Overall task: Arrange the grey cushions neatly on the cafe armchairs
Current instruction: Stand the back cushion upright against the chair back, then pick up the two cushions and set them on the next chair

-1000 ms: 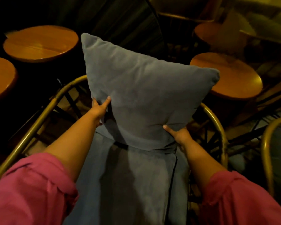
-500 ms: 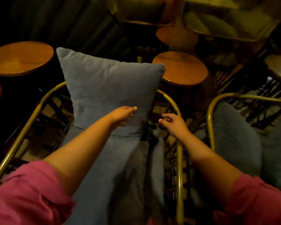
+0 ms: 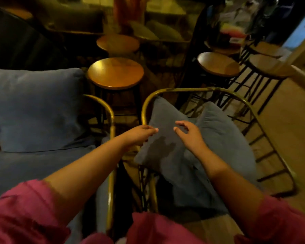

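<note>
Dim yellow light fills the cafe, and round wooden stools stand past the chairs at 12 o'clock. I am looking down at two armchairs side by side.

At 9 o'clock, the left armchair has one grey cushion standing straight against its back. That one looks neat to me.

At 3 o'clock, the right armchair is messy. A flat cushion lies tipped over on the seat, with its near corner poking out to the left, over the gap between the chairs. A second cushion leans behind it, tilted toward the open side rail.

My left hand hangs just over the left edge of the flat cushion. Its fingers are loosely curled and hold nothing. My right hand hovers over the middle of the same cushion, fingers spread wide, also holding nothing. I cannot tell if any fingertip touches the cloth yet.

I think my next job is to lift this cushion and stand it up. Here is what could go wrong:

- If I grab only the soft middle, it may fold and flop back down.
- If I pull it to the left, it could slip into the gap between the chairs.
- If I bump the second cushion, it might slide out through the thin rails onto the floor.
- My arm could knock the gold frame and shake the chair.
</note>
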